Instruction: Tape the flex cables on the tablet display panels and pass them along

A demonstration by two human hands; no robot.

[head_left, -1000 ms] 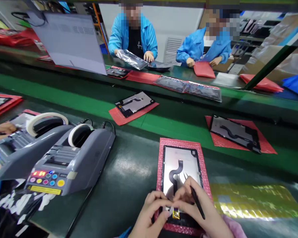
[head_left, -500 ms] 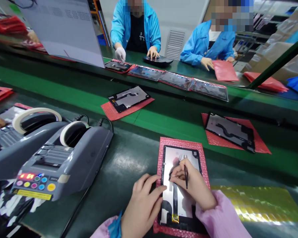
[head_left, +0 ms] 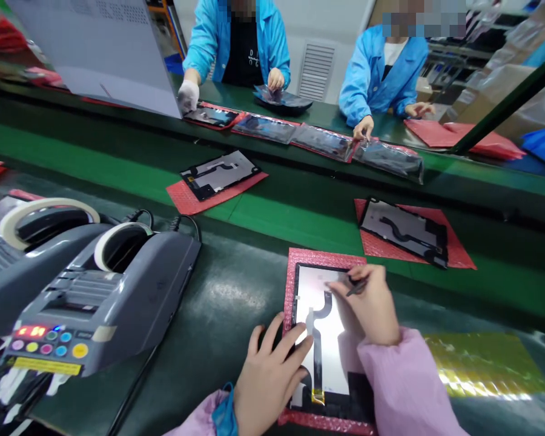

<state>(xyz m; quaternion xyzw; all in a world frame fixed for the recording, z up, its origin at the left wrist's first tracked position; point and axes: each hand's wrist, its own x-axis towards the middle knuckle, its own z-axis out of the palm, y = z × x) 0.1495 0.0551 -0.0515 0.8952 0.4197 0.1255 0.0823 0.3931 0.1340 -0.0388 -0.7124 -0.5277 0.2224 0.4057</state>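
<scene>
In front of me a display panel [head_left: 333, 345] lies back side up on a pink bubble-wrap sheet [head_left: 292, 272]. A dark flex cable [head_left: 317, 357] runs along its silvery back, curving near the top and ending in a yellow patch at the bottom. My left hand [head_left: 272, 363] rests with spread fingers on the panel's left edge, fingertips by the cable. Over the panel's upper right, my right hand [head_left: 370, 303] is closed around dark tweezers [head_left: 358, 286]. Its thumb and forefinger meet near the cable's upper end; whether they pinch anything else there is hidden.
Tape dispensers [head_left: 104, 297] stand at left with a black cord. A yellow film sheet [head_left: 490, 363] lies at right. Across the green conveyor [head_left: 263, 212] are more panels on pink wrap [head_left: 218, 175], [head_left: 404, 230]. Two people in blue jackets [head_left: 240, 48] work beyond bagged panels [head_left: 322, 142].
My right hand has moved up the panel, from mid-cable to near its upper end, and the tweezers have tilted flatter. My left hand stays at the edge. The conveyor panels appear shifted left.
</scene>
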